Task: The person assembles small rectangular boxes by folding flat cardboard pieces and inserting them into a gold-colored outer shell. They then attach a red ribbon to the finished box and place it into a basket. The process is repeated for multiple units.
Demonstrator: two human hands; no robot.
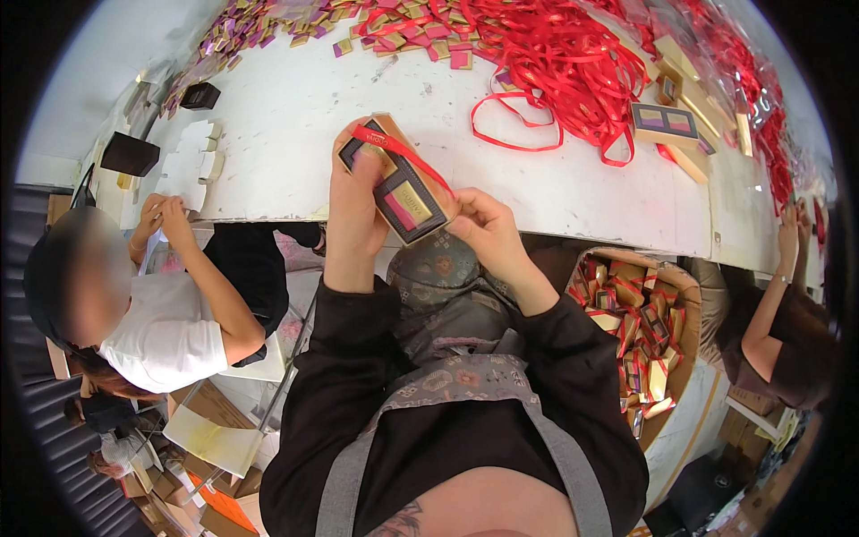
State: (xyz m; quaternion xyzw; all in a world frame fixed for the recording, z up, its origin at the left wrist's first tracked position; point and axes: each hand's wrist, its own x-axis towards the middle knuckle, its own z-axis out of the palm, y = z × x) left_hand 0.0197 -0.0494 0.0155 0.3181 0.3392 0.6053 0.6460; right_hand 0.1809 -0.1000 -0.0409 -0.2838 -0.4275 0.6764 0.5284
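Note:
My left hand (353, 210) grips a small gift box (386, 186) above the front edge of the white table, with the thumb lying across its face. The box is gold-sided with a dark insert, tilted, and shows a gold-and-pink wrapped square (407, 206). Another gold square in it is partly hidden by my thumb. A red ribbon (410, 156) with printing crosses the upper corner and runs down the right side. At the box's lower right corner, my right hand (490, 234) has its fingers closed on the ribbon; the fingertips' exact hold is partly hidden.
Red ribbon loops (573, 76) heap at the back right, near a gold box (664, 123). Small wrapped squares (429, 36) spread along the back. A carton (689, 300) of ribboned boxes (631, 327) stands below right. People sit at left (170, 331) and right; black boxes (130, 154) lie left.

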